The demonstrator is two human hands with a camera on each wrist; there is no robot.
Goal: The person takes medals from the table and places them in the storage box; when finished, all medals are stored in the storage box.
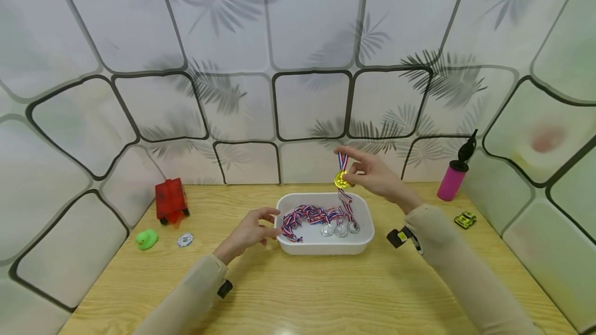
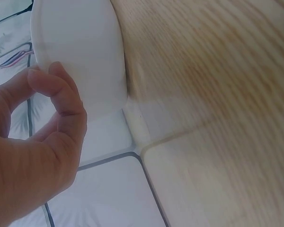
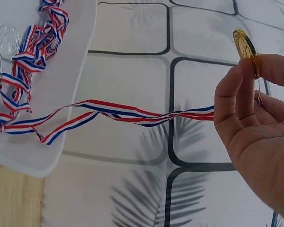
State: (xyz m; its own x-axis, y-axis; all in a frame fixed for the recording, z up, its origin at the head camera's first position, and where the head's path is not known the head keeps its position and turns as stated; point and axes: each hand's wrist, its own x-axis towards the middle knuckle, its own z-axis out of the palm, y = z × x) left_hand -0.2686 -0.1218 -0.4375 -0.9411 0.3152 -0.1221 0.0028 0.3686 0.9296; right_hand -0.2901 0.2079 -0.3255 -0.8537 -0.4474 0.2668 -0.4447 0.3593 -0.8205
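A white tray (image 1: pixel 368 231) sits mid-table and holds three silver medals (image 1: pixel 340 229) with tangled red, white and blue ribbons (image 1: pixel 307 216). My right hand (image 1: pixel 372 173) is raised above the tray's far right side and pinches a gold medal (image 1: pixel 342 180) between thumb and fingers. The gold medal (image 3: pixel 246 43) shows at my fingertips (image 3: pixel 229 90), and its ribbon (image 3: pixel 128 112) trails down into the tray (image 3: pixel 71 94). My left hand (image 1: pixel 251 229) rests by the tray's left rim with its fingers loosely curled, touching the tray wall (image 2: pixel 85 52); the fingers (image 2: pixel 57 90) hold nothing.
On the wooden table (image 1: pixel 326 293) a red toy truck (image 1: pixel 171 200), a green rubber duck (image 1: pixel 146 239) and a small white disc (image 1: pixel 184 240) lie at the left. A pink bottle (image 1: pixel 452 177) and a small yellow toy car (image 1: pixel 465 219) stand at the right. A patterned wall surrounds the table.
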